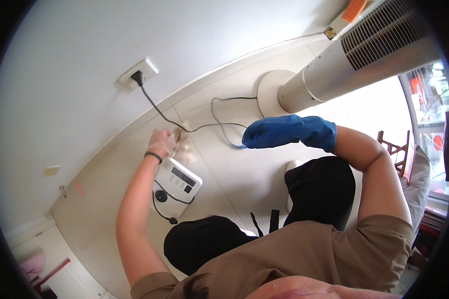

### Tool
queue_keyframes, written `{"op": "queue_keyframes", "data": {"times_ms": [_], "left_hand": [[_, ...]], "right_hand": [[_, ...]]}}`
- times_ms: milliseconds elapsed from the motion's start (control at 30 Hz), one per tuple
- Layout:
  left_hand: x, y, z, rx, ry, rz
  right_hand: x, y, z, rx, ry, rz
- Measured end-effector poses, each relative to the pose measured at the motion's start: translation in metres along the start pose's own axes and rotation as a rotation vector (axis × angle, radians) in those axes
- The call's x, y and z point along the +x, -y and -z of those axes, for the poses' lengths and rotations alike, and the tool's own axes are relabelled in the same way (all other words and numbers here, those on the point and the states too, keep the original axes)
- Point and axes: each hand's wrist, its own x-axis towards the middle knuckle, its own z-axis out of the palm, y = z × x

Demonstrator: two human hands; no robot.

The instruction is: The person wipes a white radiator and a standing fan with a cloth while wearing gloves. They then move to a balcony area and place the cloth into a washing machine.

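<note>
My left hand point(161, 142), with a dark band at the wrist, is closed around a tan, soft-looking object point(184, 147); both are motion-blurred, so its kind is unclear. They are just above a white appliance point(179, 175) with a dark button panel, its loose black cord and plug lying across it. A blue rubber glove covers my right hand point(269, 132), whose fingers are curled on a thin black power cord point(213, 124). That cord runs from a wall socket point(144, 73) into the glove, then loops on to the base of a silver tower fan point(310, 89).
White wall and skirting curve along the left and top. A door stopper point(63, 191) stands near the wall. My bent knees point(320, 190) are close below the gloved hand. An orange brush-like item point(353, 10) sits at upper right, and a small brown wooden rack point(396, 153) at right.
</note>
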Motion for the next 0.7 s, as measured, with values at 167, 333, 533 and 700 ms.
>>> {"op": "queue_keyframes", "data": {"times_ms": [167,333,533,700], "left_hand": [[-0.048,-0.066,0.021,-0.323,0.302,0.098],[-0.064,-0.157,0.019,-1.548,0.467,0.230],[-0.078,-0.162,0.060,-1.502,0.139,0.057],[-0.129,-0.158,0.106,-1.469,0.181,-0.058]], "right_hand": [[0.031,-0.041,-0.032,-0.040,0.005,0.075],[0.070,-0.022,-0.052,0.629,0.014,0.089],[0.130,-0.095,-0.013,1.407,-0.628,0.400],[0.187,-0.235,0.146,1.580,-1.861,0.649]]}}
